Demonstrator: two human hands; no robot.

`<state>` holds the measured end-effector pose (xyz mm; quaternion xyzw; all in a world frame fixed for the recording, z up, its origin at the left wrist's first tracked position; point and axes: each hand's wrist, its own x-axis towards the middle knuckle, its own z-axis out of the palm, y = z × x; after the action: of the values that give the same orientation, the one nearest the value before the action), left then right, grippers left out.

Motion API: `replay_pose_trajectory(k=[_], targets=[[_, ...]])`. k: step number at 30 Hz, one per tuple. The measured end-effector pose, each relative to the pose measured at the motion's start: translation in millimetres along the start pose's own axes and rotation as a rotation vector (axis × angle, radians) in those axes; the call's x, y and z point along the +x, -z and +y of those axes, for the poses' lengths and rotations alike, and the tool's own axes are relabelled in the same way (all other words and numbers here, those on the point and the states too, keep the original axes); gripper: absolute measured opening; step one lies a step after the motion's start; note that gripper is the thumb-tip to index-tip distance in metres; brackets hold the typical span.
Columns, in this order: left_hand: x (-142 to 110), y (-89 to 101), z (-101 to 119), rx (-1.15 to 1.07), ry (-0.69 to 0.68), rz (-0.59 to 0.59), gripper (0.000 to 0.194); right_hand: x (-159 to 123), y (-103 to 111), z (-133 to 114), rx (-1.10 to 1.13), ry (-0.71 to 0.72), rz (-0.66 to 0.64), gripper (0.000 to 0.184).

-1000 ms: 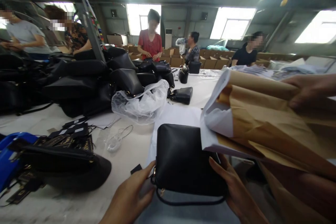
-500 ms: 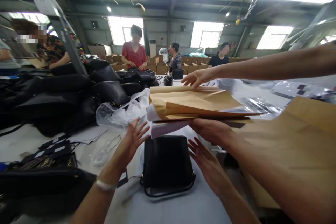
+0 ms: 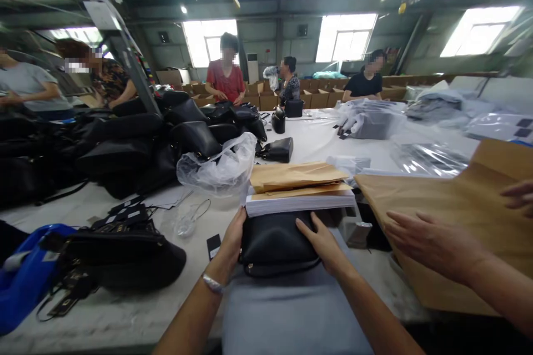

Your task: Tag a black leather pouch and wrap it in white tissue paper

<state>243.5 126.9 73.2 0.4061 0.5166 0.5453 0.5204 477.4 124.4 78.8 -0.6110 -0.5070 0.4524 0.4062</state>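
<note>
A black handbag (image 3: 278, 241) rests in front of me, gripped from both sides. My left hand (image 3: 234, 236) is closed on its left side, with a silver bracelet on that wrist. My right hand (image 3: 327, 241) curls over its top right edge, thumb and fingers on the surface. Right behind the bag lies a stack of white paper (image 3: 297, 203), topped by folded brown kraft paper (image 3: 295, 176). Under the bag, a pale grey-blue sheet (image 3: 291, 316) hangs toward me.
A co-worker's hands (image 3: 433, 238) are over a large brown paper sheet (image 3: 449, 199) at right. Black bags (image 3: 120, 150) pile up at left. Tags lie near another black bag (image 3: 129, 258) and a blue bag (image 3: 37, 272). Clear plastic (image 3: 222, 166) lies behind my left hand.
The co-worker's hands have let go of the paper stack and moved right; it now lies behind the handbag. My hands, open before, have closed on the bag, which is tilted differently.
</note>
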Motion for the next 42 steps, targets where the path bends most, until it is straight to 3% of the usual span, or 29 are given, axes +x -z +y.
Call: replay_pose_trajectory(k=[3,7,9,13,17,20,24,26,30,32,35,38,40,42], targets=[[-35.1,3.3,23.5,-0.121,0.076,0.005,0.055,-33.0,16.8,-23.3,0.082,-0.031,-0.120,0.097],[-117.0,12.8,56.7,-0.340,0.149,0.178,0.071,-78.1,36.3,-39.9,0.127,-0.023,-0.233,0.093],[-154.9,17.8,69.0,-0.423,0.207,0.210,0.075,-89.2,37.6,-49.7,0.175,-0.025,-0.273,0.095],[-195.6,37.1,77.8,-0.455,0.230,0.096,0.085,-82.4,14.1,-82.0,0.374,-0.120,-0.446,0.086],[-202.6,66.9,82.9,-0.294,-0.010,-0.020,0.113,-56.9,-30.0,-112.6,0.513,-0.246,-0.576,0.072],[-198.0,88.6,99.2,-0.164,-0.078,-0.012,0.124,-40.0,-61.0,-124.1,0.494,-0.315,-0.617,0.061],[-170.5,121.3,143.7,0.149,0.021,0.149,0.108,-18.7,-87.2,-139.0,0.454,-0.322,-0.766,0.050],[-148.3,141.5,174.6,0.287,0.075,0.183,0.105,-5.2,-96.9,-151.1,0.438,-0.326,-0.884,0.053],[-96.4,187.8,236.0,0.633,0.188,0.117,0.078,20.2,-125.3,-175.1,0.553,-0.392,-1.032,0.061],[-66.6,212.3,256.7,0.847,0.247,0.115,0.068,27.7,-142.6,-179.5,0.651,-0.455,-1.042,0.062],[-23.3,238.0,268.9,1.285,0.173,0.300,0.060,27.1,-156.7,-170.1,0.743,-0.412,-0.953,0.055],[-0.5,229.8,260.8,1.685,-0.083,0.434,0.065,8.9,-140.0,-141.7,0.726,-0.231,-0.902,0.052],[0.2,201.4,245.4,1.723,-0.325,0.346,0.067,-8.1,-112.5,-114.2,0.682,-0.190,-0.858,0.049],[-5.0,159.1,222.7,1.542,-0.462,0.182,0.064,-22.8,-78.0,-82.7,0.656,-0.224,-0.739,0.045]])
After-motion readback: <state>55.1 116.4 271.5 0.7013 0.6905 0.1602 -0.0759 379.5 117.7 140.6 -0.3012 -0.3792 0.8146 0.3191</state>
